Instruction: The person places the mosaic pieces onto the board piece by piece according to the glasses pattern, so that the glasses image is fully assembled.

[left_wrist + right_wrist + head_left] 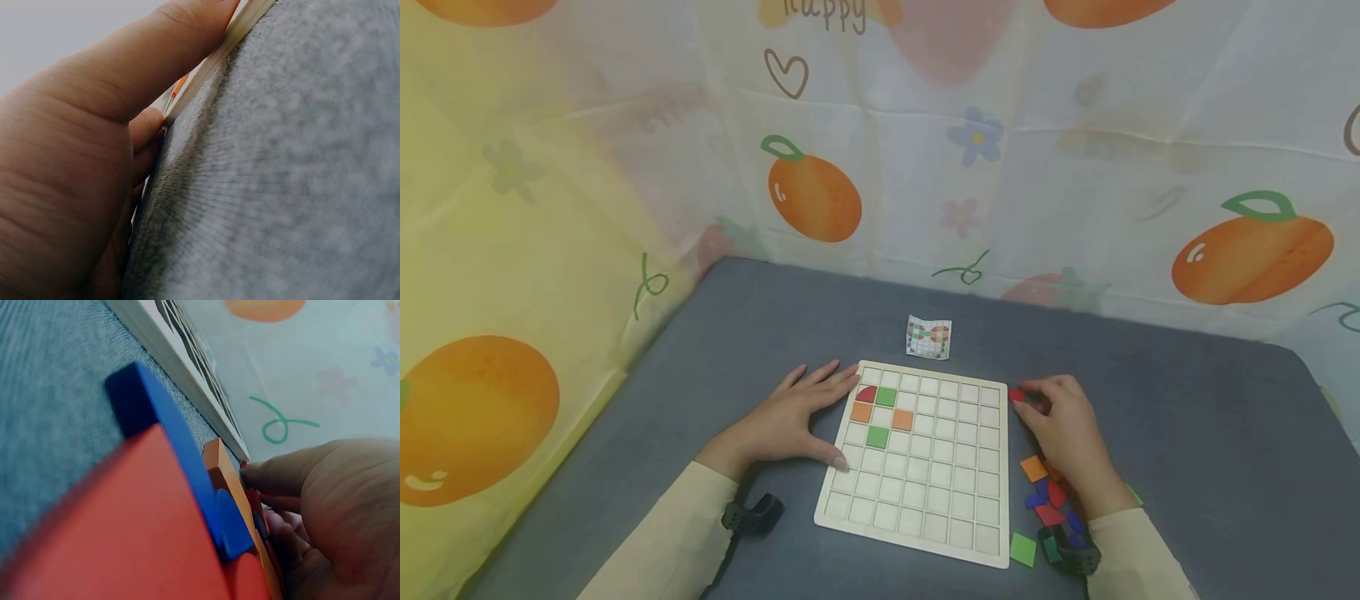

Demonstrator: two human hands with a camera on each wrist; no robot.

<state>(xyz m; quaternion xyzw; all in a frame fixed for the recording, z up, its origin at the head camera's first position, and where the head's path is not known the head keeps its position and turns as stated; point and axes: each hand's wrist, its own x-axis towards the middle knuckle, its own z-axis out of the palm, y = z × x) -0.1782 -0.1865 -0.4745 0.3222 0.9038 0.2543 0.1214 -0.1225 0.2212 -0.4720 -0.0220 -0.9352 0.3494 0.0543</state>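
Note:
A cream gridded board [917,477] lies on the table, with a red quarter-circle tile [867,394], green square tiles [886,397] and orange square tiles [902,420] in its upper left cells. Along its left edge rests my left hand [790,421], fingers spread and thumb near the rim; the left wrist view shows the thumb [181,37] over the board's edge. Just beyond the board's upper right side, my right hand [1070,429] pinches a small red tile [1016,395] between thumb and fingers. Most of that tile is hidden by the fingertips.
Loose orange, red, blue and green tiles [1048,517] lie to the right of the board, partly under my right wrist. A small printed pattern card [928,337] sits behind the board. A fruit-patterned cloth [880,183] hangs at the back of the grey table [1187,433].

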